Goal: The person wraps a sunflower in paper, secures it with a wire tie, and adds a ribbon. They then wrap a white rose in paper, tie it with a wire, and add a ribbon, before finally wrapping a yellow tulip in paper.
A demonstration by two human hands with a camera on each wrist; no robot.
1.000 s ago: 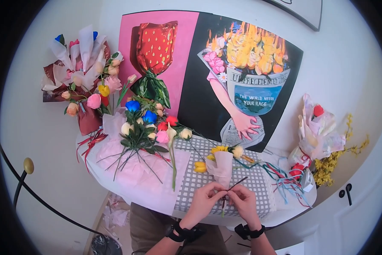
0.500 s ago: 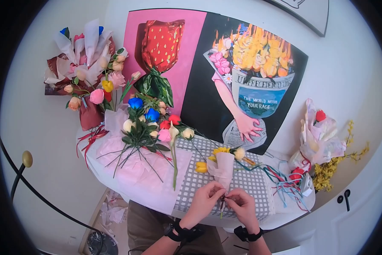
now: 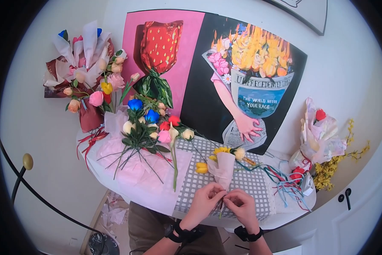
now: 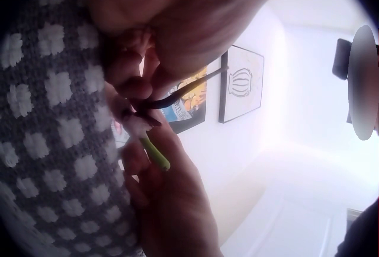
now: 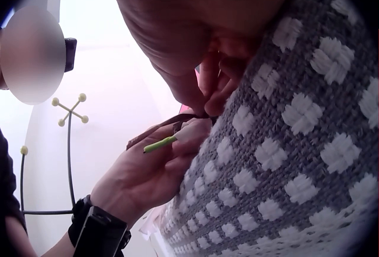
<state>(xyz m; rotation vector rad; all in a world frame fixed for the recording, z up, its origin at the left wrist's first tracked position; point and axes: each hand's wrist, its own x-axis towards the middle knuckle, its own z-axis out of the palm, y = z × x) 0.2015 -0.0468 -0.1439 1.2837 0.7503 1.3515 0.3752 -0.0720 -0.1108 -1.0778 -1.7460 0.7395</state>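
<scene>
A small bouquet (image 3: 223, 167), wrapped in pale pink paper, lies on the checked cloth with a yellow flower (image 3: 222, 150) at its top. Around its narrow lower end, my left hand (image 3: 205, 204) and right hand (image 3: 243, 207) meet, thumbs and forefingers pinching a thin dark ribbon (image 4: 177, 95). One tail of the ribbon (image 5: 155, 128) sticks out loose past the fingers. Below the hands a bright green stem end (image 4: 157, 155) pokes from the wrapping. The fingers hide most of the ribbon where it crosses the paper.
Loose artificial flowers (image 3: 150, 123) lie on pink tissue (image 3: 133, 176) to the left. A yellow tulip (image 3: 201, 168) is beside the bouquet. Tangled ribbons (image 3: 280, 180) and a wrapped bouquet (image 3: 316, 138) are at the right. Two large paintings (image 3: 191, 63) lean against the wall behind.
The dark ribbon tail that stuck up to the right above my right hand has gone from sight in the head view. Both hands stay at the bouquet's lower end.
</scene>
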